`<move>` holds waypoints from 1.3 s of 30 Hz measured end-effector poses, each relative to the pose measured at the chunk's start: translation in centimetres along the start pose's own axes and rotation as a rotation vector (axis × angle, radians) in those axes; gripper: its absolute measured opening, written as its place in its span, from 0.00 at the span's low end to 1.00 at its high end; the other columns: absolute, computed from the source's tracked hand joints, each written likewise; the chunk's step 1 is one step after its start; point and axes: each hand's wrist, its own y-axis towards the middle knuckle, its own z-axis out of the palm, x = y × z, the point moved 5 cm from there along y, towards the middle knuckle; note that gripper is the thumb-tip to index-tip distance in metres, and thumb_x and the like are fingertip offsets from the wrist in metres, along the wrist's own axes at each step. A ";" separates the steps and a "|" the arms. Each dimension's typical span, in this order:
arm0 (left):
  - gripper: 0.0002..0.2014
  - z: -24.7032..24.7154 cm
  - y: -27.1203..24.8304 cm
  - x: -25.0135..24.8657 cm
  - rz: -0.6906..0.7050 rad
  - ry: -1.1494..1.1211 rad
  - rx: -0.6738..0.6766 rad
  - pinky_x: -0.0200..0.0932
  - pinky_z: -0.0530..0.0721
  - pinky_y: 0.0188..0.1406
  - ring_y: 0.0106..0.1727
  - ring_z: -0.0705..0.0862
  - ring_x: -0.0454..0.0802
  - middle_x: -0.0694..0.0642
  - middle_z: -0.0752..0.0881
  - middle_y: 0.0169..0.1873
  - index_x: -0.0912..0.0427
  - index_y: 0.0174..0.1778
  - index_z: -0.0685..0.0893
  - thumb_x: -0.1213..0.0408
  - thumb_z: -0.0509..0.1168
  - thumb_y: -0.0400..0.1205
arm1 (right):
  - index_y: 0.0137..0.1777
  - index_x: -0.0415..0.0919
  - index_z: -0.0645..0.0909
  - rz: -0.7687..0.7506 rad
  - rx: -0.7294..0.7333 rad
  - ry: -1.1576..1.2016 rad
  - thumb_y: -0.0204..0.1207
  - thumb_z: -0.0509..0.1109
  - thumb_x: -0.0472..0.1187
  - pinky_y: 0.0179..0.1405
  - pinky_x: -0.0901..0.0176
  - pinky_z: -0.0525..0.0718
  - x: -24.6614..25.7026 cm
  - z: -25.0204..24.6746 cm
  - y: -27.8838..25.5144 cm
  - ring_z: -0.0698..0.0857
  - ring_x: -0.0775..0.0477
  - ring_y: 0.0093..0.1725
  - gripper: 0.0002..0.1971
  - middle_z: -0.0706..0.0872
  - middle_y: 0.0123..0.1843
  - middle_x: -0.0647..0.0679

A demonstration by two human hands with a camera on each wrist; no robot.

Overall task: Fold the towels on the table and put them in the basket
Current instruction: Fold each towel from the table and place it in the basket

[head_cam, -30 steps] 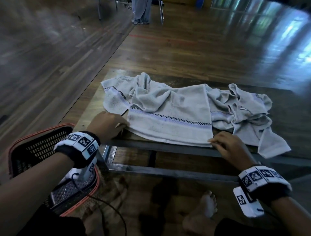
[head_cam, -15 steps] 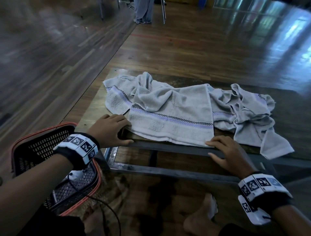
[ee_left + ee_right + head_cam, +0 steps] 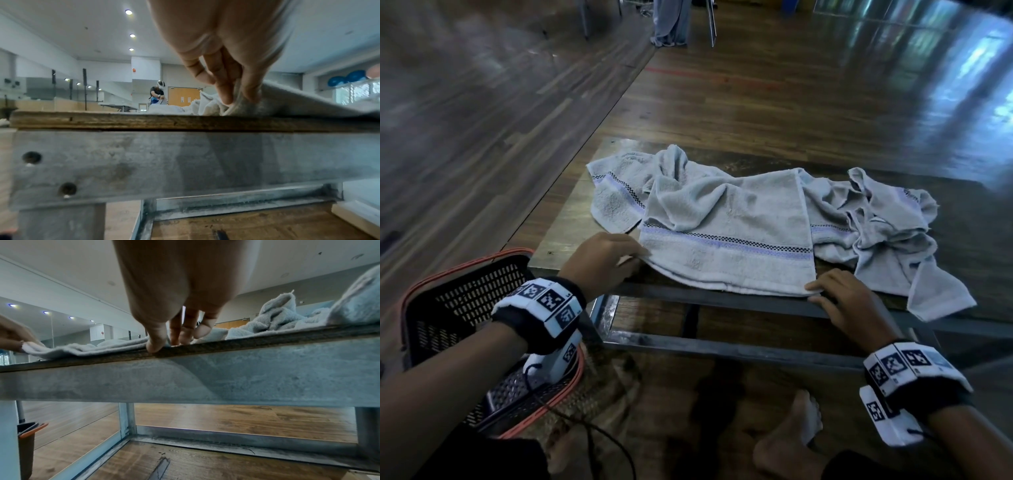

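The left hand [image 3: 599, 262] covers the near left corner of the grey towel [image 3: 726, 240] on the desk [image 3: 558, 240]; in the left wrist view its fingers [image 3: 226, 92] pinch that corner. The right hand [image 3: 849, 301] sits at the near right corner, but whether it grips cannot be told. A second crumpled towel [image 3: 887, 233] lies just beside. The basket [image 3: 458, 298] stands on the glossy wooden floor [image 3: 756, 85], partly cut off behind the left arm.

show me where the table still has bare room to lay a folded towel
Bare wood shows on the table at the near-left corner, between the left hand and the basket, and along the far edge behind the towels. The middle and right are crowded with crumpled towel, one corner overhanging near the right hand.
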 end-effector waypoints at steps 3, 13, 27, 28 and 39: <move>0.08 -0.8 0.8 -0.3 -0.002 -0.060 -0.080 0.43 0.86 0.46 0.40 0.90 0.51 0.57 0.92 0.41 0.63 0.46 0.91 0.74 0.74 0.72 | 0.47 0.34 0.85 0.005 -0.007 0.036 0.70 0.75 0.29 0.40 0.50 0.84 -0.3 -0.2 0.2 0.85 0.41 0.43 0.07 0.86 0.43 0.41; 0.11 -0.4 0.9 0.7 -0.067 -0.006 0.069 0.45 0.84 0.45 0.42 0.87 0.53 0.57 0.90 0.43 0.62 0.49 0.90 0.71 0.75 0.71 | 0.48 0.38 0.84 0.030 0.064 -0.064 0.66 0.79 0.36 0.40 0.49 0.85 0.5 -0.4 0.3 0.84 0.42 0.45 0.12 0.85 0.45 0.44; 0.03 -11.1 2.9 -3.7 -0.068 -0.262 -0.203 0.22 0.75 0.40 0.41 0.84 0.36 0.50 0.89 0.39 0.55 0.44 0.88 0.64 0.71 0.76 | 0.49 0.51 0.81 0.234 -0.212 0.292 0.75 0.70 0.32 0.37 0.83 0.75 2.5 -13.2 1.2 0.83 0.69 0.44 0.11 0.84 0.43 0.60; 0.03 -12.9 3.5 -4.5 -0.052 -0.256 -0.233 0.20 0.76 0.39 0.41 0.83 0.32 0.48 0.89 0.37 0.53 0.44 0.87 0.65 0.71 0.76 | 0.47 0.52 0.80 0.228 -0.247 0.301 0.75 0.70 0.32 0.35 0.85 0.74 3.1 -15.2 1.7 0.82 0.74 0.43 0.12 0.83 0.43 0.62; 0.05 -26.8 7.6 -9.6 0.015 -0.112 -0.448 0.33 0.79 0.35 0.37 0.84 0.35 0.39 0.87 0.36 0.37 0.40 0.84 0.55 0.69 0.77 | 0.50 0.48 0.83 0.116 -0.432 0.188 0.78 0.67 0.37 0.33 0.75 0.75 8.3 -31.3 6.4 0.81 0.63 0.39 0.06 0.85 0.39 0.56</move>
